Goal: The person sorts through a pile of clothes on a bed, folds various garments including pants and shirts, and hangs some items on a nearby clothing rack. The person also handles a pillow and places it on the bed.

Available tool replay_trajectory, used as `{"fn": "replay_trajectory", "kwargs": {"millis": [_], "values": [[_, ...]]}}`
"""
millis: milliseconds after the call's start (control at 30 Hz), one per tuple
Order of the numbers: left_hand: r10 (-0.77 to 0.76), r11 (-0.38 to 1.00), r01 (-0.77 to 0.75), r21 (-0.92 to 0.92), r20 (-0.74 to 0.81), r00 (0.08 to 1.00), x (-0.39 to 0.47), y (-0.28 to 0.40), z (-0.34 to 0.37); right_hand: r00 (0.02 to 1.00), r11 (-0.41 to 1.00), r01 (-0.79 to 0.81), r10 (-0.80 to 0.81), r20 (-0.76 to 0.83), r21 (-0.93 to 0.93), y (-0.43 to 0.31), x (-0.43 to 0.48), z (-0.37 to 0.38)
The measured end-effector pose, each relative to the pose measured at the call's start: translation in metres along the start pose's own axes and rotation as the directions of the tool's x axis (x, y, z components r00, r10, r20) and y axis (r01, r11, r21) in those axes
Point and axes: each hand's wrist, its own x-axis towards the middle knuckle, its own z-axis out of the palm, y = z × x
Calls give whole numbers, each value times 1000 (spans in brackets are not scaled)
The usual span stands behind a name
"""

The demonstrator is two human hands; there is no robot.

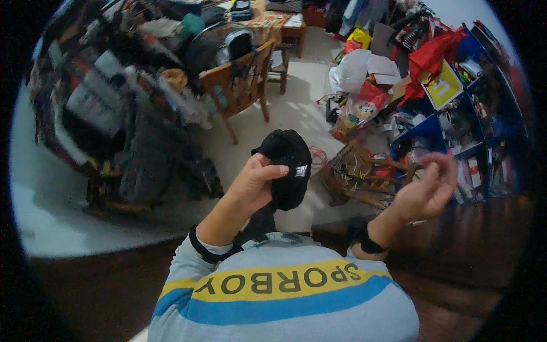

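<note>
A black cap (292, 158) with a small white emblem is held up in front of me, over the floor. My left hand (258, 179) grips its near left edge, with the thumb laid across the dark fabric. To the right, apart from the cap, my right hand (429, 188) is raised with bent fingers, somewhat blurred. Nothing shows in it. It appears in front of the blue shelf unit and the clutter on the floor. Black bands circle both my wrists or sleeve ends.
A wooden chair (237, 87) stands ahead, left of centre. Clothes and bags (141, 124) are heaped at the left. On the right are plastic bags (350, 70), a blue compartment shelf (463, 149) full of small items, and a brown wooden-framed object (350, 175) with cords.
</note>
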Motion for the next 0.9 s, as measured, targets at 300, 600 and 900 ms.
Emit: {"fn": "replay_trajectory", "kwargs": {"millis": [300, 600, 900], "values": [[-120, 949, 181, -257, 235, 964, 268, 81, -27, 605, 820, -447, 572, 554, -358, 141, 6, 198], [83, 651, -547, 525, 668, 740, 458, 77, 38, 495, 502, -864, 859, 131, -29, 318, 81, 221], [186, 638, -530, 559, 555, 811, 656, 89, 66, 550, 591, -768, 806, 220, -245, 495, 185, 265]]}}
